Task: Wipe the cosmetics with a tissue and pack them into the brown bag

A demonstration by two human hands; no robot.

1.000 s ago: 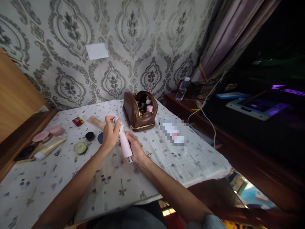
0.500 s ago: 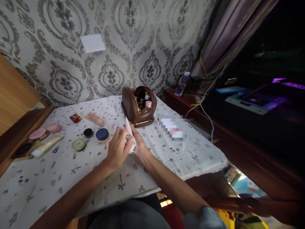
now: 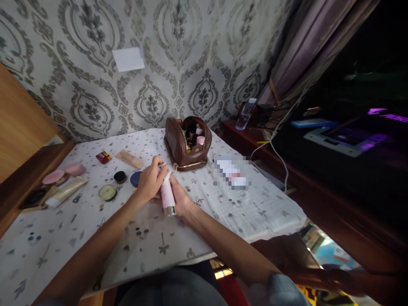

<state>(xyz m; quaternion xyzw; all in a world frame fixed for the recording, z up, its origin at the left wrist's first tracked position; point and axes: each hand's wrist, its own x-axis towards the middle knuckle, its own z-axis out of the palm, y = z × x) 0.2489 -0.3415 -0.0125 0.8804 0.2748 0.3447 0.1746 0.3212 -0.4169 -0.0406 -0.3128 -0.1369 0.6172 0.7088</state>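
Observation:
A pink tube (image 3: 167, 194) with a shiny silver cap is held over the table by my right hand (image 3: 181, 199), its cap end towards me. My left hand (image 3: 149, 179) pinches a white tissue or wipe (image 3: 166, 174) against the tube's far end. The blue-lidded jar (image 3: 135, 179) is partly hidden behind my left hand. Beyond both hands stands an open brown cosmetic bag (image 3: 181, 146) with several items inside, a pink-capped one (image 3: 200, 140) among them.
On the left lie a beige tube (image 3: 129, 159), a red packet (image 3: 103, 157), a black-lidded pot (image 3: 120, 177), a pale green pot (image 3: 107, 192), a cream tube (image 3: 66, 192) and pink compacts (image 3: 54, 177). A blurred-out pack (image 3: 232, 172) lies right. Behind it stands a water bottle (image 3: 245, 114).
My left hand with the tissue has shifted left to the tube's far end. More of the tube's body and silver cap now shows. The view has shifted slightly.

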